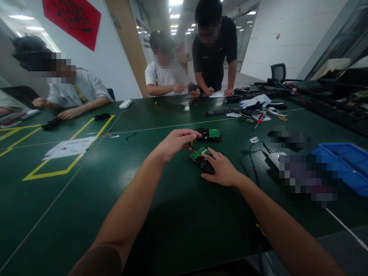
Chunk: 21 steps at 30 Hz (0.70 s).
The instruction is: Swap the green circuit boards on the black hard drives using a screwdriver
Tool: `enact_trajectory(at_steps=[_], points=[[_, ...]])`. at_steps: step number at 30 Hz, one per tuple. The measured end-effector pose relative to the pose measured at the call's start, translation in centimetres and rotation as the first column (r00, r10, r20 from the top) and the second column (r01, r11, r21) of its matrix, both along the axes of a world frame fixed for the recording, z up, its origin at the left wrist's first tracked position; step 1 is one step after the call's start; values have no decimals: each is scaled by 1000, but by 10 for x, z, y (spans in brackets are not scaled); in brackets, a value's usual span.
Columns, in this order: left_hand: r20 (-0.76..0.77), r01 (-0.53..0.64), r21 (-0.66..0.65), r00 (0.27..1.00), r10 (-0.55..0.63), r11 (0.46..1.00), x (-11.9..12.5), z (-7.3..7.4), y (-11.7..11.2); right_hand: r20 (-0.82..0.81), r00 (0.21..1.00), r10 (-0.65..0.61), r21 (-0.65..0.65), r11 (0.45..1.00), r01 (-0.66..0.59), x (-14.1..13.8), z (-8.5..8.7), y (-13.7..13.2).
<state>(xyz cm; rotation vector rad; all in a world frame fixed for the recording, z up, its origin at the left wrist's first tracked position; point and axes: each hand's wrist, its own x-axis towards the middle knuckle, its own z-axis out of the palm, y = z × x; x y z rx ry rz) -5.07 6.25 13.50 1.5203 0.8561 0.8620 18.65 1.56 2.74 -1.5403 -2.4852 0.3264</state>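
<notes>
A hard drive (pixel 198 161) with a green circuit board lies at an angle on the green tabletop. My right hand (pixel 222 168) spans its right side, thumb by the near edge and fingers over the board, holding it against the table. Just beyond lies a second hard drive (pixel 211 134), its green board facing up. My left hand (pixel 176 143) hovers over the gap between the two drives, thumb and fingers closed together. A small yellow and dark piece (pixel 191 144) shows beneath those fingertips; whether they grip it is unclear.
To the right are a blue bin (pixel 345 161), a white power strip (pixel 276 158) and a cable (pixel 253 165). Tools and a white glove (pixel 255 102) lie farther back. A paper sheet (pixel 67 148) lies left among yellow tape lines. Three people are across the table.
</notes>
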Motion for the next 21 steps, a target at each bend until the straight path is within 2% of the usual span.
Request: enact_trajectory(at_steps=[5, 11, 21], points=[[46, 28, -37, 999, -26, 999, 2, -1, 0, 7, 1000, -7, 2, 1000, 7, 0, 2, -1], [113, 7, -101, 994, 5, 995, 3, -3, 0, 10, 1000, -5, 11, 1000, 5, 0, 0, -1], [82, 3, -62, 997, 2, 998, 3, -1, 1, -2, 1000, 0, 6, 1000, 0, 1, -1, 0]])
